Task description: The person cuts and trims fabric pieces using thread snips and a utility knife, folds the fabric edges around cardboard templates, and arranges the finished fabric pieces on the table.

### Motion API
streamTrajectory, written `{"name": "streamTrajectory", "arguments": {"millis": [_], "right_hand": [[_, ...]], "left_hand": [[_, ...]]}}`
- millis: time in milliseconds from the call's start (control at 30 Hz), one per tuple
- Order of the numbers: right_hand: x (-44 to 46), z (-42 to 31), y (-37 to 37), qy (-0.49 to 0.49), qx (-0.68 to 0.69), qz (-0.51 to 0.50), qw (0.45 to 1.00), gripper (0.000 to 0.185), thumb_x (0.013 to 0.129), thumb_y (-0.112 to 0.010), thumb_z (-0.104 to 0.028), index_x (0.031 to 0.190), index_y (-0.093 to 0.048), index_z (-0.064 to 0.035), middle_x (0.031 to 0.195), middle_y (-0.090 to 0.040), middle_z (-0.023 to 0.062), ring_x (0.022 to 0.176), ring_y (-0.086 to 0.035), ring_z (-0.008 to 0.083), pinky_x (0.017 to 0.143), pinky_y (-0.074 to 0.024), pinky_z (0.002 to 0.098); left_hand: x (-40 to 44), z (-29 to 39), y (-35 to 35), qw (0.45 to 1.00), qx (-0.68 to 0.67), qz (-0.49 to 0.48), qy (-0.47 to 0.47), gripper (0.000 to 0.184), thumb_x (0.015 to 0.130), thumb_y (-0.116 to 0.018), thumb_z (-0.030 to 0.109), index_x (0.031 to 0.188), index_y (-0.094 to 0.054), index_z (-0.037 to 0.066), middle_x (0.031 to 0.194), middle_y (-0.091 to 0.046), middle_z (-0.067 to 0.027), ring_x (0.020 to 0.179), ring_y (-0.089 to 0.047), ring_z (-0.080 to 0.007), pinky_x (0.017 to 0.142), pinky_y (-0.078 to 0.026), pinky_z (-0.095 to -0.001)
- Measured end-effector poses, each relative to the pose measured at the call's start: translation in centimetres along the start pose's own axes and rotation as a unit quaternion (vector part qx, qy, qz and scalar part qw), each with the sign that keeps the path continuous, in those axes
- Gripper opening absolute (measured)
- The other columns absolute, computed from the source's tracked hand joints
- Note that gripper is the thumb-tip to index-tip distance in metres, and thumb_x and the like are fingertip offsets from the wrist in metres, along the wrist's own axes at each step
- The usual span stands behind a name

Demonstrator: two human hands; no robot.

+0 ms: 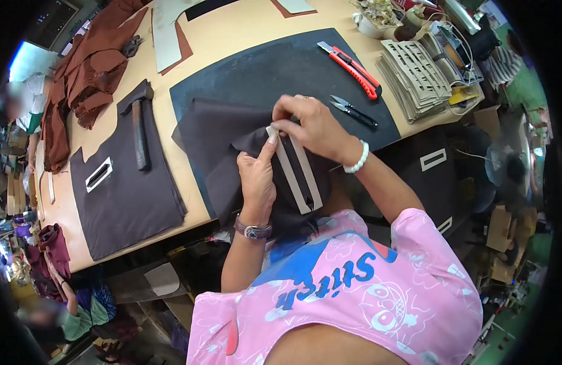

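Dark brown fabric (217, 137) lies partly on the black cutting mat and hangs over the table's front edge. On it is a long white slotted strip frame (288, 169), with dark cloth showing through its slot. My left hand (257, 182), wearing a watch, pinches the fabric and the frame's far end between thumb and fingers. Beside it my right hand (311, 121), with a white bead bracelet, is closed at that same end, thumb and forefinger together. The fingertips of both hands nearly meet there. The frame's far tip is partly hidden by them.
A red utility knife (354, 70) and thread snips (354, 112) rest on the black mat (250, 73). Left, a hammer (140, 134) lies on stacked dark fabric pieces (132, 207). Card templates (415, 79) are piled right. Another person (80, 316) sits lower left.
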State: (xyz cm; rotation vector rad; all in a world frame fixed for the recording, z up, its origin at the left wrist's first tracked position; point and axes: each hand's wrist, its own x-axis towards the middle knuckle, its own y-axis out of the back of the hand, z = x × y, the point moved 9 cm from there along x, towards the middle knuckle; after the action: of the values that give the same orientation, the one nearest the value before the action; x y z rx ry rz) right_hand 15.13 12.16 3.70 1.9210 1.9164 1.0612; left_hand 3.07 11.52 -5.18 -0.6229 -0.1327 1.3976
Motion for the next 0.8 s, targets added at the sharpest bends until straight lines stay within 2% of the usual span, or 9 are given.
{"name": "streamTrajectory", "arguments": {"millis": [67, 200, 233, 333, 400, 467, 667, 733, 800], "right_hand": [[0.3, 2.8, -1.3, -0.134, 0.170, -0.037, 0.976, 0.009, 0.081, -0.060, -0.008, 0.082, -0.055, -0.0010, 0.072, -0.060, 0.0098, 0.069, -0.060, 0.0170, 0.063, -0.0462, 0.0308], [0.7, 2.2, 1.2, -0.079, 0.058, 0.154, 0.983, 0.010, 0.083, -0.059, -0.007, 0.089, -0.056, 0.0009, 0.071, -0.060, 0.0115, 0.064, -0.060, 0.0181, 0.059, -0.0465, 0.0285], [0.3, -0.3, 2.8, 0.016, -0.052, 0.224, 0.973, 0.013, 0.084, -0.059, -0.005, 0.094, -0.056, 0.0019, 0.074, -0.061, 0.0122, 0.066, -0.062, 0.0193, 0.060, -0.0473, 0.0287], [-1.9, -3.5, 3.3, 0.002, 0.002, 0.233, 0.972, 0.014, 0.084, -0.058, -0.005, 0.096, -0.056, 0.0017, 0.077, -0.061, 0.0131, 0.067, -0.062, 0.0204, 0.060, -0.0477, 0.0292], [-3.5, -3.0, 1.1, -0.091, 0.077, 0.164, 0.979, 0.021, 0.084, -0.058, -0.004, 0.103, -0.054, 0.0014, 0.079, -0.061, 0.0146, 0.068, -0.063, 0.0206, 0.060, -0.0481, 0.0292], [-5.1, -3.0, -0.3, -0.098, 0.078, 0.156, 0.980, 0.026, 0.083, -0.056, -0.007, 0.107, -0.050, -0.0023, 0.080, -0.060, 0.0199, 0.072, -0.061, 0.0374, 0.064, -0.0477, 0.0417], [-7.9, -2.2, 1.3, -0.148, 0.101, 0.110, 0.978, 0.034, 0.081, -0.055, -0.005, 0.114, -0.049, -0.0040, 0.087, -0.062, 0.0196, 0.079, -0.061, 0.0375, 0.069, -0.0474, 0.0433], [-7.2, -1.8, 3.1, -0.098, -0.005, 0.087, 0.991, 0.037, 0.079, -0.057, 0.000, 0.116, -0.050, -0.0037, 0.087, -0.063, 0.0169, 0.082, -0.063, 0.0297, 0.071, -0.0485, 0.0340], [-6.6, 0.2, 3.5, -0.103, -0.004, 0.057, 0.993, 0.037, 0.079, -0.056, -0.006, 0.115, -0.051, -0.0091, 0.090, -0.063, 0.0147, 0.084, -0.059, 0.0332, 0.076, -0.0459, 0.0412]], "left_hand": [[0.2, 0.0, 0.1, 1.000, -0.003, -0.003, -0.005, 0.015, 0.082, -0.065, 0.006, 0.094, -0.062, -0.003, 0.088, -0.065, -0.0079, 0.076, -0.062, -0.0112, 0.068, -0.050, -0.0249], [-0.3, 0.8, -1.3, 0.998, -0.053, -0.035, 0.003, 0.015, 0.083, -0.063, 0.005, 0.097, -0.063, -0.001, 0.092, -0.066, -0.0073, 0.080, -0.063, -0.0130, 0.073, -0.050, -0.0249], [-0.1, 0.6, -0.9, 0.998, -0.063, -0.027, 0.008, 0.016, 0.083, -0.063, 0.005, 0.098, -0.063, -0.001, 0.095, -0.067, -0.0080, 0.081, -0.064, -0.0140, 0.074, -0.050, -0.0256], [-0.4, 1.4, -0.3, 0.995, -0.089, 0.052, -0.012, 0.016, 0.083, -0.064, 0.005, 0.099, -0.063, 0.000, 0.095, -0.066, -0.0077, 0.082, -0.064, -0.0138, 0.074, -0.050, -0.0260], [-0.3, 2.6, -1.0, 0.991, -0.113, 0.056, -0.048, 0.017, 0.083, -0.065, 0.005, 0.099, -0.063, 0.001, 0.094, -0.066, -0.0081, 0.083, -0.064, -0.0148, 0.074, -0.052, -0.0271], [-0.1, 3.5, -1.6, 0.986, -0.145, 0.044, -0.073, 0.020, 0.082, -0.065, 0.004, 0.101, -0.061, 0.001, 0.094, -0.066, -0.0089, 0.085, -0.064, -0.0166, 0.076, -0.052, -0.0286], [-0.4, 4.8, -0.2, 0.981, -0.140, 0.092, -0.101, 0.021, 0.084, -0.064, 0.009, 0.103, -0.062, 0.002, 0.099, -0.065, -0.0077, 0.087, -0.064, -0.0176, 0.077, -0.052, -0.0295], [-1.2, 4.5, 1.7, 0.977, -0.168, 0.112, -0.063, 0.023, 0.084, -0.064, 0.011, 0.105, -0.062, 0.001, 0.101, -0.065, -0.0079, 0.090, -0.063, -0.0183, 0.079, -0.051, -0.0305], [-2.9, 6.0, 4.9, 0.971, -0.155, 0.154, -0.098, 0.030, 0.084, -0.065, 0.013, 0.110, -0.058, -0.001, 0.105, -0.063, -0.0089, 0.093, -0.061, -0.0181, 0.084, -0.049, -0.0303]]}}
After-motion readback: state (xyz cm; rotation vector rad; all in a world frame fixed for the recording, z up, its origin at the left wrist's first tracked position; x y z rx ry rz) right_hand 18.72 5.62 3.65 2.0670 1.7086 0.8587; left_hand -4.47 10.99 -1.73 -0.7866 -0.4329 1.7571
